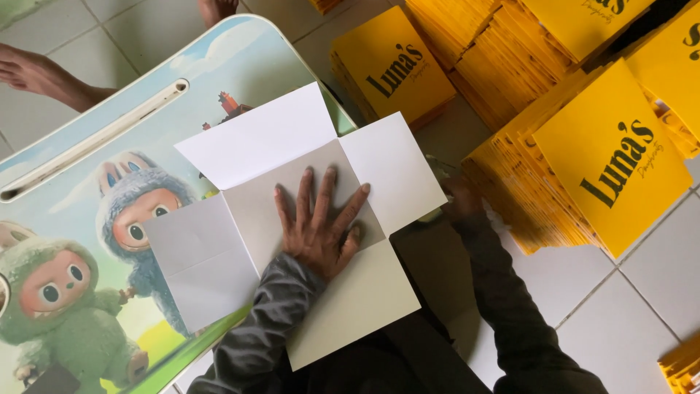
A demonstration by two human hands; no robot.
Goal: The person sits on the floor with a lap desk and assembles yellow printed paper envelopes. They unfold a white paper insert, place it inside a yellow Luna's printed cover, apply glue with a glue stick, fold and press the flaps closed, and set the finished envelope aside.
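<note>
Left hand grip: our left hand (319, 226) lies flat, fingers spread apart, pressing down on the middle panel of the white box blank (292, 219); it clasps nothing.
Right hand grip: our right hand (458, 198) reaches to the right of centre, at the foot of the yellow stacks (525, 197); we cannot tell whether it is closed on anything.
Box blank: it sits mid-frame on the surface (109, 219), four flaps spread out in a cross.
Handling: we judge it light, thin card, stiff only along its creases, easily bent; best taken by a flap edge.
Surface: a small one with cartoon furry creatures printed on it, left of frame.
Packages: flat yellow cards with dark lettering, piled on the tiled floor (642, 292), upper right.
Other person: a bare foot (40, 76), upper left.
</note>
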